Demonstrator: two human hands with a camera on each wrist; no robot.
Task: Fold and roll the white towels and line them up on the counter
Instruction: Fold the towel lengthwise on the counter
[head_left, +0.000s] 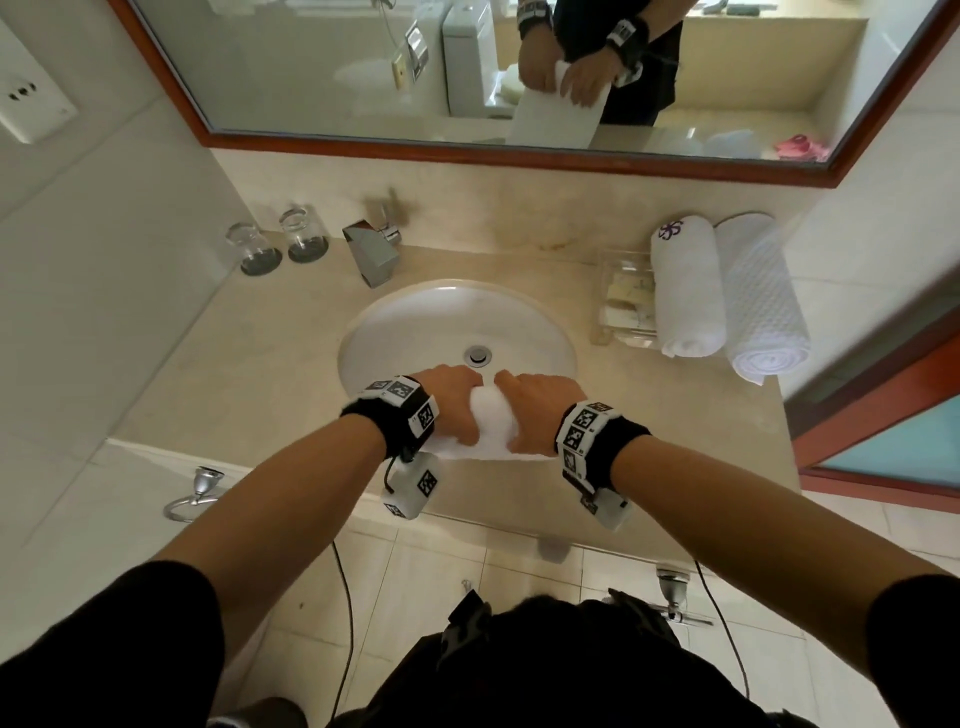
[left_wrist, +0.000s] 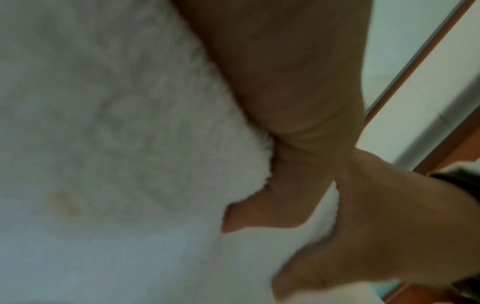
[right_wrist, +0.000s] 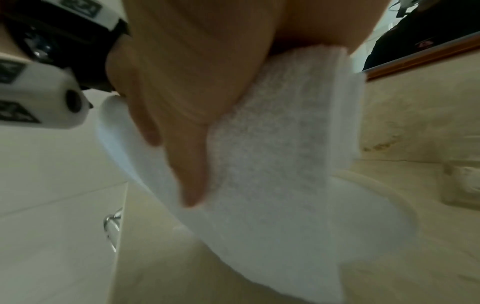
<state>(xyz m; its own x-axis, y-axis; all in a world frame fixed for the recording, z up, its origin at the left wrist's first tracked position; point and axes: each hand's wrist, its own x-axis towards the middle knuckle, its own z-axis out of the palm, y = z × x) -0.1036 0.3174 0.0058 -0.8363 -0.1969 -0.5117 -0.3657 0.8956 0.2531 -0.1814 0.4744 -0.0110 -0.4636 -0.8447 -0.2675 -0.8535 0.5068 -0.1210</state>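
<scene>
Now — towel (head_left: 491, 423) under both hands (head_left: 493, 410)

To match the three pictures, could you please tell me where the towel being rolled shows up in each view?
Head: the half-rolled towel is at centre, between both hands, over the sink's near rim.
Left wrist: it fills the left half.
Right wrist: centre, under the fingers.
Shared landmark: the wooden mirror frame, at each wrist view's right edge.

towel (head_left: 491, 421): white fuzzy terry cloth | counter (head_left: 249, 364): smooth beige stone | faucet (head_left: 371, 252): shiny metal
</scene>
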